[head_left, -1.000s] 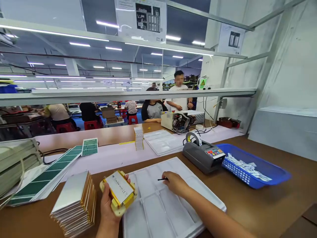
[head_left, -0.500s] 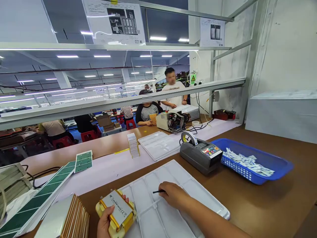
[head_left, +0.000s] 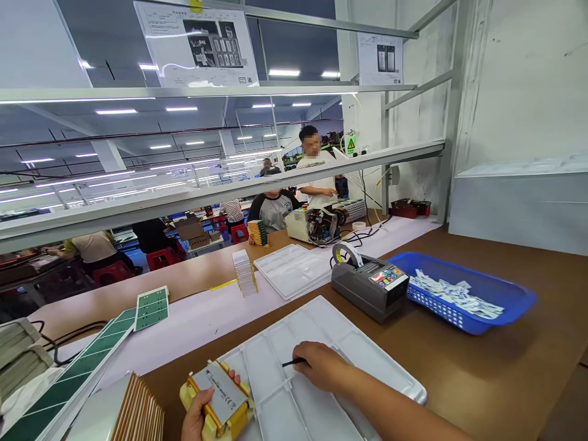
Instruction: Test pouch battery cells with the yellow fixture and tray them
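Note:
My left hand [head_left: 197, 415] is wrapped round a yellow holder [head_left: 245, 411] at the lower middle. In the holder lies a flat silver pouch battery [head_left: 223, 387] with printed text and orange-yellow edges; my thumb presses on its face. My right hand [head_left: 324, 366] is closed on a thin black stick-like tool [head_left: 293, 362], whose tip points left toward the battery but stays apart from it. The tool's other end is hidden by the fingers. Under both hands lies a white compartmented tray [head_left: 258, 353].
Batteries [head_left: 138, 409] stand in a row at lower left, beside green-and-white strips [head_left: 87, 362]. A grey tape dispenser [head_left: 367, 285] and a blue basket [head_left: 521, 300] of white pieces stand right. Beyond are another tray [head_left: 291, 269], a small stack [head_left: 245, 274], a machine [head_left: 298, 223] and two co-workers.
The view has shifted slightly. My hands keep their holds and have barely moved. Across the bench, the standing co-worker's arm has moved, and the seated co-worker's stack now sits on the table.

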Tool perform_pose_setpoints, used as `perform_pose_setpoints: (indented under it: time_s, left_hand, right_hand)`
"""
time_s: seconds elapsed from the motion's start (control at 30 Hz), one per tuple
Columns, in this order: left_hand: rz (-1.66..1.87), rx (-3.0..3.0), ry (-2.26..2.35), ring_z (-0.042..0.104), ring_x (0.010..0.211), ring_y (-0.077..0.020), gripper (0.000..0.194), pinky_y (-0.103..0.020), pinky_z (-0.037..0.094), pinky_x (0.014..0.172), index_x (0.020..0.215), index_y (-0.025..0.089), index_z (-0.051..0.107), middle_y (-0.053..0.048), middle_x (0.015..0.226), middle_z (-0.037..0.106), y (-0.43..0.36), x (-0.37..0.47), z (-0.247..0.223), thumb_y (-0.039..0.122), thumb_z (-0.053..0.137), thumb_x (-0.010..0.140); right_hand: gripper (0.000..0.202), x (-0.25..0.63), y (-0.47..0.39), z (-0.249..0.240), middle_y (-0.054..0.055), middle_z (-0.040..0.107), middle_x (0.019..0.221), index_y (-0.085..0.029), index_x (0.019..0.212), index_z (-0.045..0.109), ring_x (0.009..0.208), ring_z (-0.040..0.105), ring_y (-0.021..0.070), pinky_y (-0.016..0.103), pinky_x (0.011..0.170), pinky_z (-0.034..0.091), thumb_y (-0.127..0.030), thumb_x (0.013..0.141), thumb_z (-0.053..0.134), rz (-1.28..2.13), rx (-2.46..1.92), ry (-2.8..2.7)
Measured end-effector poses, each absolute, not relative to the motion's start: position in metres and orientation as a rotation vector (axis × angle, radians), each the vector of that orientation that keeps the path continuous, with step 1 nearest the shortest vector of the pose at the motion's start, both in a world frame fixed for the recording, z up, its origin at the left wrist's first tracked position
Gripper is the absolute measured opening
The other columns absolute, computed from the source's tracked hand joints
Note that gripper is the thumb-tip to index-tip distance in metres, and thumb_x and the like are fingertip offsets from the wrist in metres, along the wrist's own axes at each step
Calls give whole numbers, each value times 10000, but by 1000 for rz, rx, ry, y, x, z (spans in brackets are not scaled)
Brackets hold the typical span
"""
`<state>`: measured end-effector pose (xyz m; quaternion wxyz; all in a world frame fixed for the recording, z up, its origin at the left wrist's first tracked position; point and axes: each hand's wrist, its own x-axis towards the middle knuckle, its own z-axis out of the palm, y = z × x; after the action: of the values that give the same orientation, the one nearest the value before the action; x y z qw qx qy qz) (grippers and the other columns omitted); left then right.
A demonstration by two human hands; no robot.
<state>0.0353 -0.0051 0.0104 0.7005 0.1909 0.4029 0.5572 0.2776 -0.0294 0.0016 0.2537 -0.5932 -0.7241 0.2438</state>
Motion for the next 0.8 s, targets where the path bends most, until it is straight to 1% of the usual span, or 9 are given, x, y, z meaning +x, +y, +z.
perform_pose_setpoints:
  time_s: [0.13, 0.33, 0.5, 0.57, 0.63, 0.73, 0.8]
  left_hand:
    - [1227, 444, 929, 640, 713, -284, 595, -476, 500, 688, 1204, 198, 470, -56, 696, 670, -1, 34, 9, 105, 571, 625]
    - [1210, 429, 938, 640, 730, -287, 567, -458, 507, 687, 1169, 203, 507, -34, 626, 661, -1, 35, 15, 76, 578, 621]
    - [1173, 382, 911, 629, 790, -309, 544, -455, 510, 681, 1155, 170, 525, -85, 777, 685, -3, 36, 17, 102, 583, 618]
    - [1158, 370, 898, 627, 801, -312, 535, -457, 509, 684, 1150, 171, 532, -92, 803, 686, -2, 35, 16, 106, 578, 621]
    - [1156, 368, 899, 629, 795, -311, 534, -458, 508, 689, 1146, 177, 538, -83, 772, 688, -2, 34, 16, 98, 578, 619]
    - [1168, 368, 934, 636, 766, -305, 555, -460, 507, 694, 1156, 189, 536, -54, 657, 680, -1, 33, 16, 79, 580, 613]
    - [1164, 366, 954, 637, 759, -305, 577, -461, 506, 699, 1172, 195, 525, -46, 632, 677, -1, 33, 16, 77, 586, 610]
  right_hand:
    - [209, 277, -27, 2, 31, 620, 951, -224, 887, 613, 846, 553, 176, 259, 673, 379, -271, 783, 438, 641, -1615, -1978]
    - [210, 277, -26, 2, 41, 621, 958, -217, 875, 619, 846, 556, 187, 270, 672, 380, -270, 778, 441, 626, -1614, -1977]
    - [212, 277, -27, 0, 36, 620, 960, -226, 886, 618, 840, 555, 182, 265, 668, 380, -285, 783, 442, 635, -1618, -1981]
    - [215, 277, -26, -1, 36, 620, 961, -227, 889, 617, 841, 555, 182, 265, 667, 379, -290, 785, 440, 632, -1622, -1986]
    - [218, 277, -26, -1, 35, 620, 960, -228, 890, 618, 840, 556, 182, 265, 667, 379, -294, 784, 439, 626, -1622, -1988]
    - [219, 277, -26, 1, 34, 624, 953, -226, 886, 621, 837, 559, 184, 266, 666, 380, -289, 779, 441, 622, -1617, -1992]
    - [218, 277, -27, 1, 34, 626, 953, -226, 886, 622, 840, 560, 185, 266, 669, 381, -280, 777, 441, 627, -1614, -1999]
